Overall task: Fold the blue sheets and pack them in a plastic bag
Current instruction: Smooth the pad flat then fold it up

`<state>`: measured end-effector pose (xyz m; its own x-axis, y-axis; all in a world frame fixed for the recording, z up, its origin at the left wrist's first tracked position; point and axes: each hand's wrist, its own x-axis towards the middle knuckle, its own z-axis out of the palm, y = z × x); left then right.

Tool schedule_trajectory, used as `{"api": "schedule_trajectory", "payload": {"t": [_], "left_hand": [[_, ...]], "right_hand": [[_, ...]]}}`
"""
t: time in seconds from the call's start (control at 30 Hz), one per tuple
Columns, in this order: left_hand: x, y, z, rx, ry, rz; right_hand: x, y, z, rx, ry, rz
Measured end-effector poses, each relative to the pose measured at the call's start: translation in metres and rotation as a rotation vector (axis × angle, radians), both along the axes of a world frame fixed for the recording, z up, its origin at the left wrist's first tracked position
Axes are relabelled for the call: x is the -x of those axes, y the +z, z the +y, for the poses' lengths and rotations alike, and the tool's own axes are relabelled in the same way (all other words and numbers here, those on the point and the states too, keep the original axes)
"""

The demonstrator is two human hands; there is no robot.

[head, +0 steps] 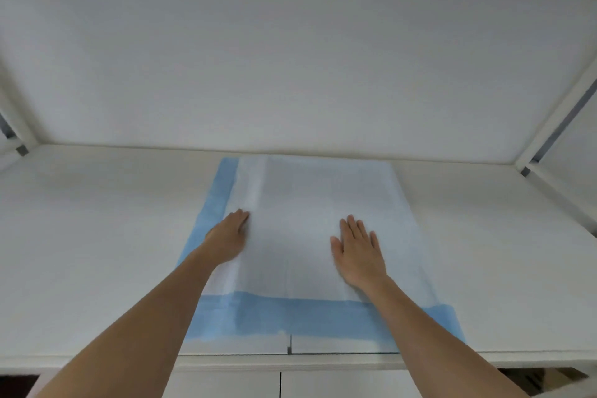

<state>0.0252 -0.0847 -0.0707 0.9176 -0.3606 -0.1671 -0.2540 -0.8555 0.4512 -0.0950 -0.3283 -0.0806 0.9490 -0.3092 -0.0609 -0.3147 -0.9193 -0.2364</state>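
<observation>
Both hands (227,237) (357,250) flat on blue sheet (300,203).

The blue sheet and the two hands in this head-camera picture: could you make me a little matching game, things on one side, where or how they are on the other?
Things:
1. left hand
2. right hand
3. blue sheet
4. white table

Descriptions:
A. lies under everything else
B. spread flat, blue border showing along the near and left edges
C. fingers splayed, palm down on the sheet's right half
D. rests near the sheet's left blue border

Pairs: 1-D, 2-C, 3-B, 4-A
</observation>
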Motion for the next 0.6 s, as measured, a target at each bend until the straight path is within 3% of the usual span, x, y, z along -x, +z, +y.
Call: {"api": "schedule_trajectory", "payload": {"t": [0.1, 0.33, 0.53, 0.6], "left_hand": [[0.004, -0.007, 0.013, -0.151, -0.069, -0.048], [0.013, -0.014, 0.035, -0.221, -0.085, -0.134], [0.009, -0.007, 0.051, -0.210, -0.078, -0.154], [0.005, -0.001, 0.046, -0.085, -0.052, -0.153]], "right_hand": [[-0.013, 0.000, 0.023, -0.003, 0.072, 0.006], [-0.039, -0.001, 0.075, -0.015, 0.216, -0.003], [-0.054, -0.003, 0.104, -0.030, 0.289, -0.028], [-0.055, -0.005, 0.108, -0.015, 0.284, -0.044]]}}
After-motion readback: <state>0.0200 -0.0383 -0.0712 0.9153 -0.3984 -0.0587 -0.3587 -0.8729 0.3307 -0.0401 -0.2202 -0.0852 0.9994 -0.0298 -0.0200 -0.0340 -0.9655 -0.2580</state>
